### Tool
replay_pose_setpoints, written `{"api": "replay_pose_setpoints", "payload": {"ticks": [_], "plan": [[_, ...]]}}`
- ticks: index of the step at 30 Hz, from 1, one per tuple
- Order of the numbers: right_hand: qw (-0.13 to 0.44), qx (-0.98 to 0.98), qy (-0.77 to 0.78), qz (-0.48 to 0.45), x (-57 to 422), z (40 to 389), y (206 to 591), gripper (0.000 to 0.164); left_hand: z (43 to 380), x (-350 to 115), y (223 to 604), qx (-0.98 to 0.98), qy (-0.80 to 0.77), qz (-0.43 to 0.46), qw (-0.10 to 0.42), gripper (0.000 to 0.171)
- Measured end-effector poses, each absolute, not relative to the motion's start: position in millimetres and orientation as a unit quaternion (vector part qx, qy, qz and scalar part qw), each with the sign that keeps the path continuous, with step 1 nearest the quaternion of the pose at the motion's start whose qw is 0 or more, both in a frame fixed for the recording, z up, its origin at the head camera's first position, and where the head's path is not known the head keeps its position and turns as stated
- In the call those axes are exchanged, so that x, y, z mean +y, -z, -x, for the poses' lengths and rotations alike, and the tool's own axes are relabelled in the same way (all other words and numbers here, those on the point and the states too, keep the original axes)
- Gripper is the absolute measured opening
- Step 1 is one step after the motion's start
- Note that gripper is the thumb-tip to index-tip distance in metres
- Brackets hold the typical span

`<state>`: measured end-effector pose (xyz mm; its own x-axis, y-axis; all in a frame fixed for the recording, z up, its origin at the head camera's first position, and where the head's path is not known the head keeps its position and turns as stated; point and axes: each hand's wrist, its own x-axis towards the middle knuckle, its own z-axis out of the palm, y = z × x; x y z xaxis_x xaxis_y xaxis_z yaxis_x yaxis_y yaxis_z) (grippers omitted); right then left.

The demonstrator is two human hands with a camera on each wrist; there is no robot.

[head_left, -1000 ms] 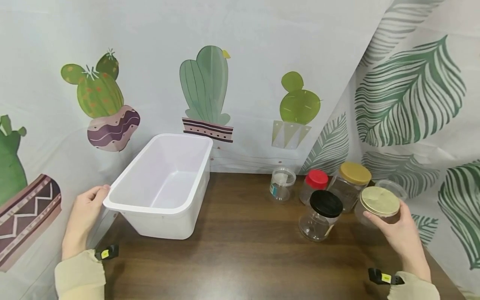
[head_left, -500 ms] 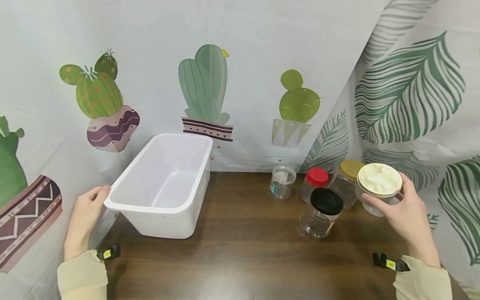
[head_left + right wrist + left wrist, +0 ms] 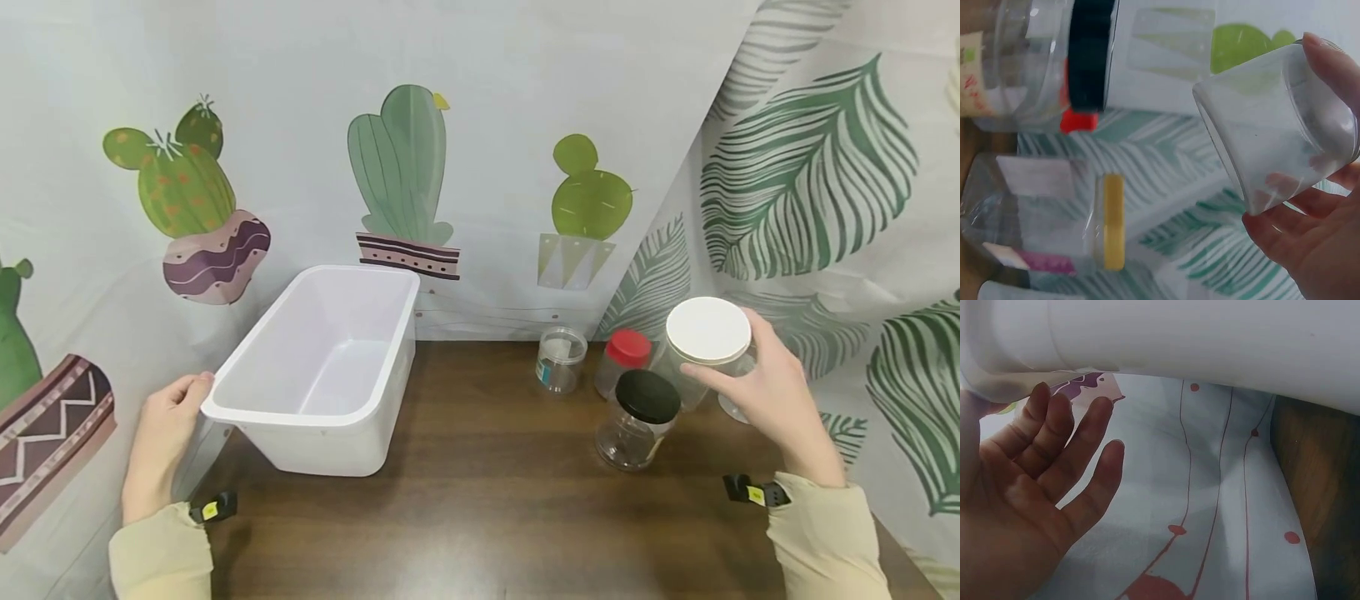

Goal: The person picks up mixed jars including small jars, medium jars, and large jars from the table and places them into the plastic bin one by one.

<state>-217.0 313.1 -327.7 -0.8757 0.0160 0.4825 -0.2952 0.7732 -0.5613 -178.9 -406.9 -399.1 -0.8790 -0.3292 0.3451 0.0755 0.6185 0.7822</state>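
Note:
At the left, my left hand (image 3: 163, 433) grips the near-left corner of the rim of a deep white plastic tub (image 3: 330, 450). The left wrist view shows its fingers (image 3: 1094, 440) beneath the rim, with the thumb mostly hidden. My right hand (image 3: 780, 392) holds a clear plastic jar (image 3: 1254, 125) around its lidded end, off the table. From the head, its lid (image 3: 708, 329) looks bright white with glare. Below and left of it stand a black-lidded jar (image 3: 637, 425) and a yellow-lidded jar (image 3: 1041, 212), the latter mostly hidden in the head view.
A red-lidded jar (image 3: 622, 358) and a small clear jar (image 3: 561, 362) without a coloured lid stand by the back edge of the brown wooden table (image 3: 495, 483). Another clear container (image 3: 733, 407) is partly hidden behind the right hand. A printed cloth (image 3: 495, 167) hangs behind.
My right hand has lifted the jar off the table, then carried it up and to the left, over the yellow-lidded jar. The left hand stays on the tub's rim.

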Motion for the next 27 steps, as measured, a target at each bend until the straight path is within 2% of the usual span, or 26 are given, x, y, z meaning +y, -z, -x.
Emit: {"api": "replay_pose_setpoints", "payload": {"ticks": [8,19,27], "plan": [[0.247,-0.894,-0.325,-0.186,275,233,316,0.092,178,-409,399,-0.867,0.437,-0.07,0.229,0.037],[0.221,-0.885,-0.267,-0.311,216,258,306,0.09,179,-405,400,-0.858,0.452,-0.063,0.236,0.033],[0.177,-0.876,-0.213,-0.394,168,268,303,0.093,179,-405,400,-0.854,0.461,-0.062,0.233,0.032]]}}
